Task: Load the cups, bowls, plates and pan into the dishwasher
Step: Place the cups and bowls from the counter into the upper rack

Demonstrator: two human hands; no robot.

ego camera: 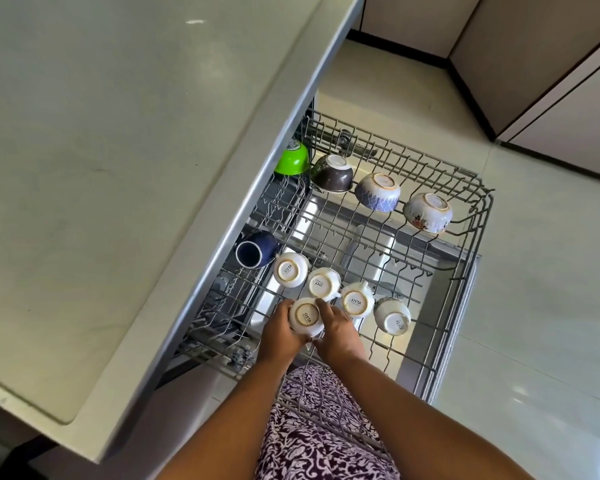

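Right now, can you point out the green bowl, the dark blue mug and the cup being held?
green bowl [292, 163], head view, its outer side
dark blue mug [248, 254], head view, its dark inside
held cup [306, 317], head view, its upturned base

Rack [465, 271] grey wire. Far row, left to right: lime green bowl [292, 160], dark brown bowl [332, 174], blue-and-white lattice-pattern bowl [377, 192], white bowl with red-orange floral print [428, 213]. Near left: navy cup [255, 249]. Cream cups [290, 269], gold-ringed bases. Counter [118, 133] pale grey-green. Garment [319, 438] purple-white print.
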